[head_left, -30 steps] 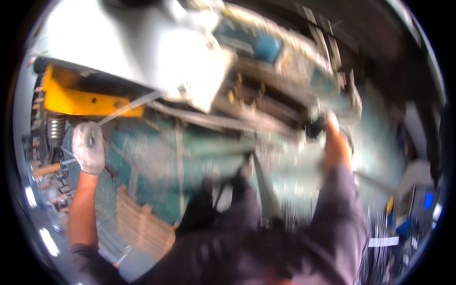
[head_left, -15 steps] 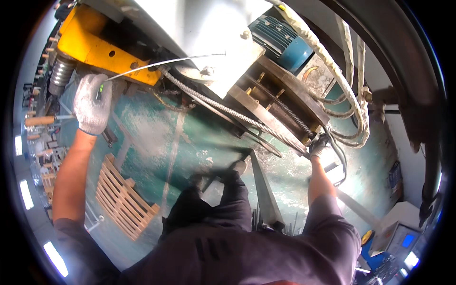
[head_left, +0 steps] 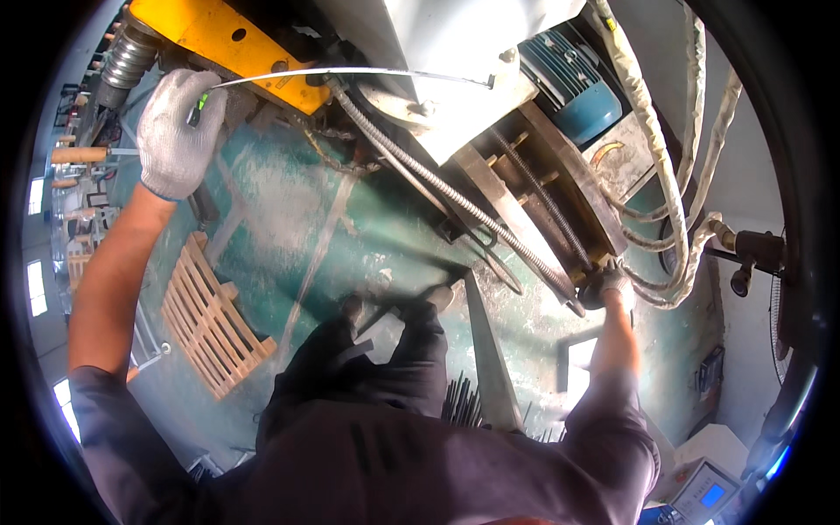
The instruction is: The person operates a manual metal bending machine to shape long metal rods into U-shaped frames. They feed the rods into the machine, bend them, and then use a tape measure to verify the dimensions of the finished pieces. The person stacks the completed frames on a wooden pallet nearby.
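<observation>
My left hand, in a whitish knit glove, is raised at the upper left and closed around what looks like a tape measure. Only a green and black bit of its case shows. From it a thin pale blade reaches right in a shallow arc, its small end tab in front of the white metal housing. Low on the machine's right, my gloved right hand is closed at the end of a long threaded screw. A dark part sits at its fingers; what it grips is unclear.
A yellow beam and a blue motor belong to the machine. Wrapped hoses loop at the right; a metal conduit runs diagonally. A wooden pallet lies on the green floor, with a metal beam near my legs.
My view has shifted, and the machine appears further right and higher. The left hand still holds the blade out. My right hand has turned and bears more fully on the screw's end.
</observation>
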Motion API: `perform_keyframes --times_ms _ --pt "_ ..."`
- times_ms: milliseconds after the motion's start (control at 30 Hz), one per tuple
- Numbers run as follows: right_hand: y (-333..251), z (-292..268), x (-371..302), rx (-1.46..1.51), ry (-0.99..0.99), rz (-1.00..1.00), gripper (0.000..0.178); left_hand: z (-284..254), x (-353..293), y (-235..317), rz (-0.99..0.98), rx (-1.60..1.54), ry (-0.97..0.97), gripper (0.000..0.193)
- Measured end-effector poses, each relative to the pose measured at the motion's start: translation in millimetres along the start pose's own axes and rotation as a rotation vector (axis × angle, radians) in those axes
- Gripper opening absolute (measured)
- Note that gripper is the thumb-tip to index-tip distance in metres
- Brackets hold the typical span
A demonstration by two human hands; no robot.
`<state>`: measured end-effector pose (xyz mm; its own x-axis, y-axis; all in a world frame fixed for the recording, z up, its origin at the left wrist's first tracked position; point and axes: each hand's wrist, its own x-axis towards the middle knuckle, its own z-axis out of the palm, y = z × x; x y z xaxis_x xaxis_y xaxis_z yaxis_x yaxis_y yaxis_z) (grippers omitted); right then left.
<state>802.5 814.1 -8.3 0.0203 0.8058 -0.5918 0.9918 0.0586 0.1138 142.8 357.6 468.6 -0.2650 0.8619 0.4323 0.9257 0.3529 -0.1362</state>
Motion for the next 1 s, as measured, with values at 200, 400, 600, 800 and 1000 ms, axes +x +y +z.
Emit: perform_keyframes --times_ms 200,400,600,800,1000 --pt "-3 67 -43 0.174 0.38 -0.086 0.041 4 -6 -2 -0.016 -0.052 0.064 0.018" --pt "-73 -87 -127 -0.142 0.174 0.118 0.061 -10 -5 2 -0.022 -0.012 0.061 0.024" --pt "-168 -111 -97 -0.069 0.113 -0.425 0.052 1 5 -5 0.021 -0.14 0.209 0.018" --pt "-315 -84 -118 -0.17 -0.139 -0.673 0.045 -7 -1 -2 -0.006 -0.142 0.188 0.022" --pt "-385 -93 -178 -0.582 -0.167 -0.703 0.038 -7 2 -17 -0.005 -0.22 0.196 0.02"
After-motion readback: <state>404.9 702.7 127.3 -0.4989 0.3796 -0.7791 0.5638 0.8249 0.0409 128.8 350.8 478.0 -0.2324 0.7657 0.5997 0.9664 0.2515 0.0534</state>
